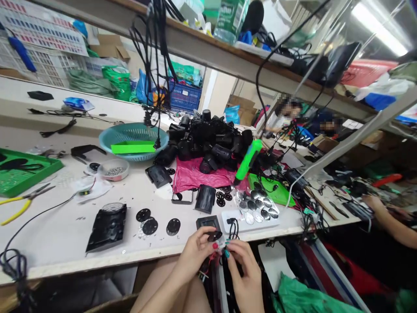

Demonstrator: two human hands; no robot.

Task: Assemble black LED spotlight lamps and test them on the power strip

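1. At the front edge of a white workbench (61,221), a small dark round piece (214,236) is held between the pinched fingers of the left hand (195,250).
2. Just beside it, a small translucent piece (221,243) is met by the curled fingertips of the right hand (244,263); whether it is gripped by them cannot be told.
3. Behind the hands, a square black plastic frame (208,223) is seen near a white power strip (260,225), on which silvery discs (257,204) are piled.
4. To the left, black perforated plastic discs (173,226) and an open black plastic housing (107,227) are laid out, with yellow-handled pliers (18,211) placed farther along.
5. Toward the back, black plastic devices (208,139) are heaped beside a round turquoise plastic basket (133,130), in which a bright green tray (133,148) is held.
6. At far right, a co-worker's hand (373,204) is seen.
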